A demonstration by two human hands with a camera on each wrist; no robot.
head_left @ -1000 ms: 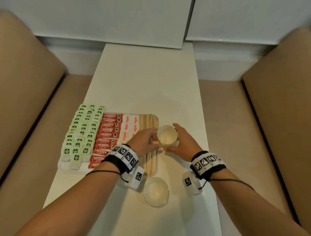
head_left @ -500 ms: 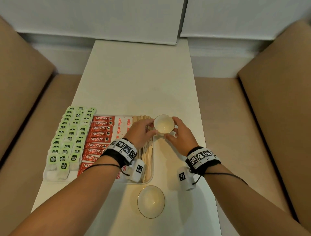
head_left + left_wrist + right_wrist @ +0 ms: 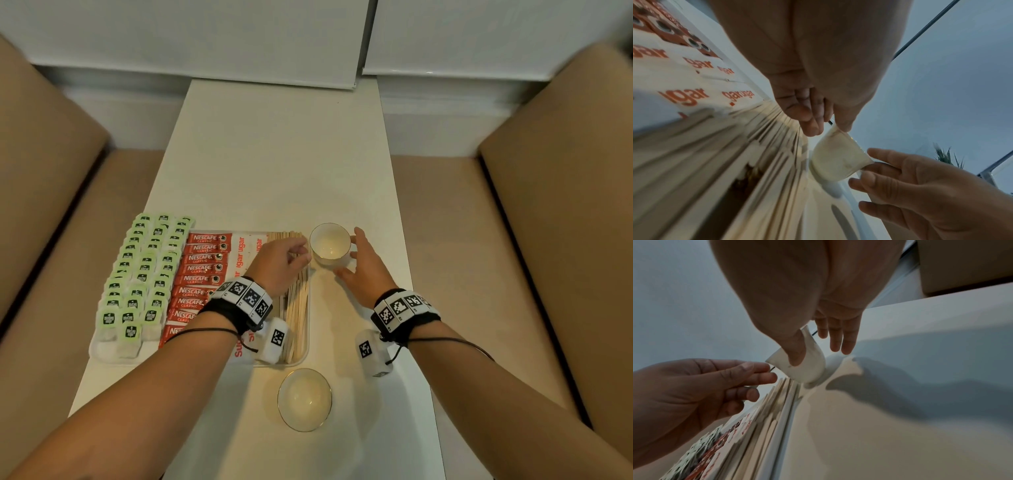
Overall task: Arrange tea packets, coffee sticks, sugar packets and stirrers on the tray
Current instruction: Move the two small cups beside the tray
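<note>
Both hands frame the small cup by the tray's far right corner: left hand pinches its rim, right hand loose, fingers spread, thumb touching. Packets and stirrers fill the tray.

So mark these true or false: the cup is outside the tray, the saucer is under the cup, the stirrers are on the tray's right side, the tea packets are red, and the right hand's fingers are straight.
1. The cup is outside the tray: true.
2. The saucer is under the cup: false. It lies apart, nearer the person.
3. The stirrers lie along the tray's right side: true.
4. The tea packets are red: false. Their labels are green; the coffee sticks are red.
5. The right hand has straight fingers: true.
</note>
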